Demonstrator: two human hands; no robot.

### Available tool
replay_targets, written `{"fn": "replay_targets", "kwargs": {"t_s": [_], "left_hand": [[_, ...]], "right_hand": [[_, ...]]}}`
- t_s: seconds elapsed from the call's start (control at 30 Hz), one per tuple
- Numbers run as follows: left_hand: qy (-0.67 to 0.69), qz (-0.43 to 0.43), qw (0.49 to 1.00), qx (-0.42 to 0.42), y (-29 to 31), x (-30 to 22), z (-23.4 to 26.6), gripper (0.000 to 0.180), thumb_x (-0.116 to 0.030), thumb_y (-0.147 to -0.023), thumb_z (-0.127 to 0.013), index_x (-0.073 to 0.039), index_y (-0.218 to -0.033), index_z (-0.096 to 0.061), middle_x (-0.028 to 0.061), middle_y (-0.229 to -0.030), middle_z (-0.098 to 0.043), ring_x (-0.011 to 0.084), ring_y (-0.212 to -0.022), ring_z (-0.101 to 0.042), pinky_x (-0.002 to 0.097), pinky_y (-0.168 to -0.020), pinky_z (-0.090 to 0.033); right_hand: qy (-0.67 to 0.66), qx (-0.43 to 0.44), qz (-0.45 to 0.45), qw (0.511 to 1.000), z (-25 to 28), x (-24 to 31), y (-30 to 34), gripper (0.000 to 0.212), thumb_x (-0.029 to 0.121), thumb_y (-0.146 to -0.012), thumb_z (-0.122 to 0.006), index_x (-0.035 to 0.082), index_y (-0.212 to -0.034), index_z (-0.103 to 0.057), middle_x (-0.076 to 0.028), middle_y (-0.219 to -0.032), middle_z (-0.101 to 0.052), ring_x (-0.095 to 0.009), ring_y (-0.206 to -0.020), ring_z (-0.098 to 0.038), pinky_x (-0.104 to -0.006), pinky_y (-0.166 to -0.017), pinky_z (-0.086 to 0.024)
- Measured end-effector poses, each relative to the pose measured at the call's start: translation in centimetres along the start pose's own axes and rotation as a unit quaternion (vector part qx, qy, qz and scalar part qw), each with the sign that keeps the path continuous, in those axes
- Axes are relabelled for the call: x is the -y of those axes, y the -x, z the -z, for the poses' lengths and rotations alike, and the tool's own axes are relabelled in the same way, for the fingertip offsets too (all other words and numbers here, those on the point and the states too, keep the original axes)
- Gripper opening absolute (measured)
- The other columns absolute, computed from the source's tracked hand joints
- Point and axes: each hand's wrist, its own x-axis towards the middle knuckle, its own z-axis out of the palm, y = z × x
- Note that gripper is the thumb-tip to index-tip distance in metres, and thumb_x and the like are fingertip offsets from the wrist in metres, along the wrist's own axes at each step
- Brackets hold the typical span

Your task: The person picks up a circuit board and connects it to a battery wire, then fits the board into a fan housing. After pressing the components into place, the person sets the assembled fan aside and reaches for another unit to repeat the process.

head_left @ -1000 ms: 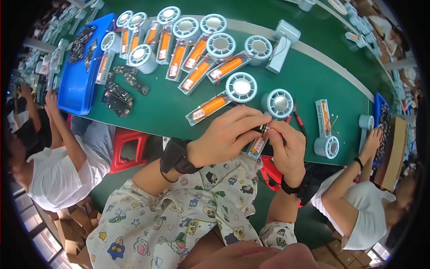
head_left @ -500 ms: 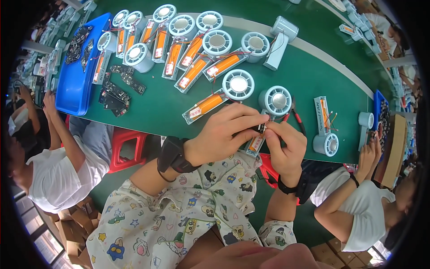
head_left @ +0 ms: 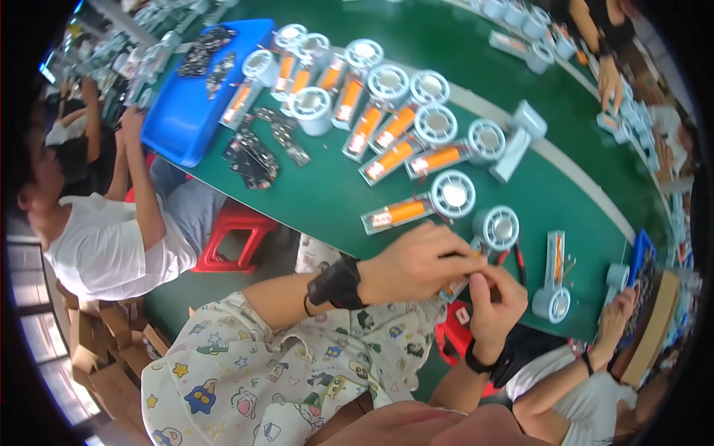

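A pale blue handheld fan (head_left: 500, 228) with an uncovered handle lies at the table's front edge, its round head facing up. My left hand (head_left: 420, 260) is closed over its handle, fingertips pinched together. Against those fingertips, my right hand (head_left: 500, 301) closes its thumb and forefinger. Whatever sits between the fingers is blurred and mostly hidden. Just left of it lies another open fan (head_left: 453, 194) with an orange battery in its handle. Red-handled pliers (head_left: 520, 260) rest partly behind my right hand.
Several open fans (head_left: 387, 82) with orange batteries stand in rows farther back. At left are black circuit boards (head_left: 253, 160) and a blue tray (head_left: 175, 123). One fan (head_left: 552, 303) lies at right. People sit on both sides, near a red stool (head_left: 234, 234).
The whole view has turned and shifted, so the table now slants down to the right. Both hands stay together over the same fan; the small black piece seen between my fingers earlier no longer shows.
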Motion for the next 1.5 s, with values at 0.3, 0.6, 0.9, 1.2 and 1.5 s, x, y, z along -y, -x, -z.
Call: {"fn": "replay_targets", "kwargs": {"t_s": [0.3, 0.6, 0.9, 1.2, 1.5], "left_hand": [[0.001, 0.001, 1.000, -0.020, 0.4, -0.2, -0.6, 0.049, -0.004, -0.077, -0.080, -0.007, -0.124, -0.071, 0.0067, -0.102, -0.068, 0.0266, -0.087, -0.065, 0.0374, -0.076, -0.052], [0.057, 0.109, 0.992, 0.034, 0.2, -0.1, 0.3, 0.042, -0.005, -0.084, -0.077, -0.005, -0.125, -0.069, 0.0135, -0.102, -0.068, 0.0324, -0.089, -0.066, 0.0401, -0.078, -0.054], [0.072, 0.121, 0.990, -0.007, 0.7, -0.1, 0.9, 0.039, -0.010, -0.087, -0.075, -0.004, -0.124, -0.066, 0.0138, -0.100, -0.067, 0.0347, -0.092, -0.066, 0.0426, -0.081, -0.053], [0.103, 0.076, 0.992, -0.008, 1.1, -0.2, -0.2, 0.033, -0.010, -0.087, -0.074, -0.004, -0.118, -0.066, 0.0127, -0.118, -0.059, 0.0328, -0.108, -0.059, 0.0420, -0.095, -0.049], [0.134, 0.081, 0.988, 0.014, 1.0, -0.1, 0.0, 0.034, -0.008, -0.088, -0.072, -0.004, -0.121, -0.065, 0.0119, -0.121, -0.056, 0.0314, -0.113, -0.056, 0.0411, -0.100, -0.047]], "right_hand": [[-0.003, -0.066, -0.032, 0.997, -1.3, 0.3, 1.5, 0.012, 0.003, -0.095, -0.071, -0.005, -0.103, -0.074, 0.002, -0.081, -0.065, -0.003, -0.067, -0.050, -0.0214, -0.058, -0.039], [0.031, -0.151, -0.102, 0.983, 0.3, 0.4, -1.1, 0.019, 0.007, -0.099, -0.068, -0.003, -0.115, -0.070, -0.003, -0.091, -0.070, -0.006, -0.065, -0.060, -0.0212, -0.053, -0.044], [-0.081, -0.124, -0.162, 0.976, -0.6, -1.0, -2.0, 0.014, 0.005, -0.095, -0.074, 0.000, -0.106, -0.067, -0.003, -0.091, -0.070, -0.008, -0.067, -0.062, -0.0218, -0.057, -0.047], [-0.063, -0.092, -0.088, 0.990, -0.1, -2.6, 0.1, 0.012, -0.001, -0.094, -0.070, 0.001, -0.106, -0.068, -0.006, -0.091, -0.068, -0.008, -0.066, -0.060, -0.0199, -0.055, -0.044], [-0.127, -0.042, -0.101, 0.986, 0.6, -3.8, -0.5, 0.009, -0.001, -0.095, -0.068, -0.003, -0.104, -0.067, -0.006, -0.083, -0.066, -0.007, -0.054, -0.051, -0.0191, -0.047, -0.037]]}}
